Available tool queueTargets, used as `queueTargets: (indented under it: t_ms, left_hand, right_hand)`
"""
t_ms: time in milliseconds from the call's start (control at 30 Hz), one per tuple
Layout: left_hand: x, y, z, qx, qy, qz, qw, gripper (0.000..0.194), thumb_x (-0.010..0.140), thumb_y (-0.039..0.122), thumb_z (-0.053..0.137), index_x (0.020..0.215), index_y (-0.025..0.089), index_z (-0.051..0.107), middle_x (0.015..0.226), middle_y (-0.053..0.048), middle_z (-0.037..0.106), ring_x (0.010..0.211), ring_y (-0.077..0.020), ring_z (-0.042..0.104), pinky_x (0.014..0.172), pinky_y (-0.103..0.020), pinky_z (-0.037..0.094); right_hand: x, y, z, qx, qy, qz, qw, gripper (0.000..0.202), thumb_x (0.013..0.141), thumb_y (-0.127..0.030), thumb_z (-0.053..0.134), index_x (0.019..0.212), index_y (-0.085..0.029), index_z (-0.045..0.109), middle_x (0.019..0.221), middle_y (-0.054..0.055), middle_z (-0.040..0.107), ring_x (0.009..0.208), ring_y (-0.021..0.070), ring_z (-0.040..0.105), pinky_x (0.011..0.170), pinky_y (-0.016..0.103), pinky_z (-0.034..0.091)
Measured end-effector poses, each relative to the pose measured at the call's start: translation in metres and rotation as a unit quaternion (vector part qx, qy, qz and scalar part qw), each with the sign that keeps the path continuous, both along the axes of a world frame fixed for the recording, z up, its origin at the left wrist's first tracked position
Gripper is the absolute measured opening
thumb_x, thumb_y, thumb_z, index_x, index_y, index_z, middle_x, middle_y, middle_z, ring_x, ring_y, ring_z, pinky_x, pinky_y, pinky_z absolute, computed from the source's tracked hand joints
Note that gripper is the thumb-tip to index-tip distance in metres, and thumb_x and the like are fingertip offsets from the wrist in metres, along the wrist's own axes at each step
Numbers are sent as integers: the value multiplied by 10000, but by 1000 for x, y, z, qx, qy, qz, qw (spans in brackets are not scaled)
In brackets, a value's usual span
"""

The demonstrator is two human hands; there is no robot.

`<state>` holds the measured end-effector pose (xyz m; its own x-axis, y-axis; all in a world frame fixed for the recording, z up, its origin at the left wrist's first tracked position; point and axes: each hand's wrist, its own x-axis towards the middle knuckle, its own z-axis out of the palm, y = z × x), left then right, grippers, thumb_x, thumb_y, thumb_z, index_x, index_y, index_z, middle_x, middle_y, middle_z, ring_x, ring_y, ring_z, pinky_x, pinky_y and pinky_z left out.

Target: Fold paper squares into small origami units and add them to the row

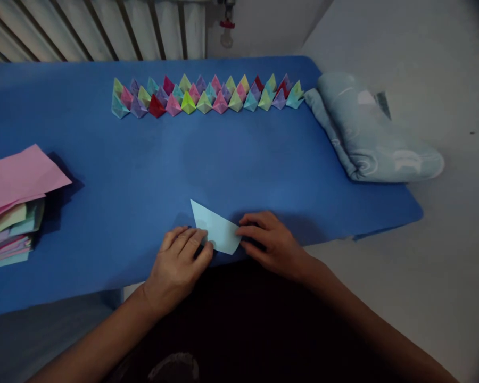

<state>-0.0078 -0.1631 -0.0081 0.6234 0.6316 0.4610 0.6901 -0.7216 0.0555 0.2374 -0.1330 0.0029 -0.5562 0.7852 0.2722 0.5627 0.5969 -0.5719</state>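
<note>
A folded pale blue paper [217, 229] with a pointed upper left corner lies near the front edge of the blue table, between both hands. My left hand [183, 258] holds its lower left part, fingertips and thumb on the sheet. On the other side, my right hand [269, 242] grips the right edge with its fingers, and part of the thumb side is hard to make out. Farther back stand several small folded paper pieces [204, 102] in many colours, packed in rows.
A stack of coloured paper [22, 178] sits at the left on the blue table [143, 170]. At the right edge lies a folded light blue cloth [367, 127]. A white radiator [104, 29] is behind the table.
</note>
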Motion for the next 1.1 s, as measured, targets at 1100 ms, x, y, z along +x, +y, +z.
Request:
queueTargets:
  t_ms: [1100]
  left_hand:
    - [17,13,12,-173,-84,113,975,59,872,132,582,828,159,611,945,-67,681,875,-232,582,792,-405,412]
  right_hand:
    - [-1,10,-5,-29,41,-61,997,77,887,-171,595,905,-173,670,1012,83,677,901,179,607,801,333,505]
